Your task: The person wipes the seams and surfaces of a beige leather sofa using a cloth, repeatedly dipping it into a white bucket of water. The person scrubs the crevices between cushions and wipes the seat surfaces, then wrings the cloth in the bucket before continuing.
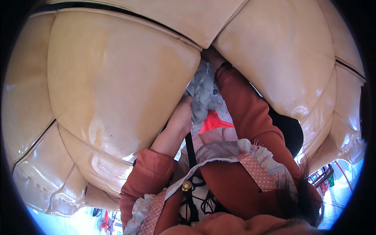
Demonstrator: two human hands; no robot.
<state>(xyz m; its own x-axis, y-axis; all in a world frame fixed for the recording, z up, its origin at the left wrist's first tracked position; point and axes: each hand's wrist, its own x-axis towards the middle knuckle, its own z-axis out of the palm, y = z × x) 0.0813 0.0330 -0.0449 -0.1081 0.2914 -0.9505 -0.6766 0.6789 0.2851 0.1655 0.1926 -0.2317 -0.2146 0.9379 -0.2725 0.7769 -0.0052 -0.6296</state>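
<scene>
My left hand [185,107] is partly hidden beyond the edge of the left beige leather sofa seat [117,82]. A crumpled grey cloth [201,97] is right beside it, in the gap between the two seats. I cannot tell whether my fingers grip this cloth. My right hand [212,57] reaches deep into the narrow end of the gap, along the right leather seat [282,58]. A dark band circles that wrist, and shadow and leather hide the fingers. The upper end of the grey cloth lies close to my right hand.
Above the gap, the corner of another beige leather section [188,17] comes to a point. Something bright red [216,121] lies low between my arms, near my frilled dotted apron [255,170]. A red-bladed fan [105,223] stands in the background at lower left.
</scene>
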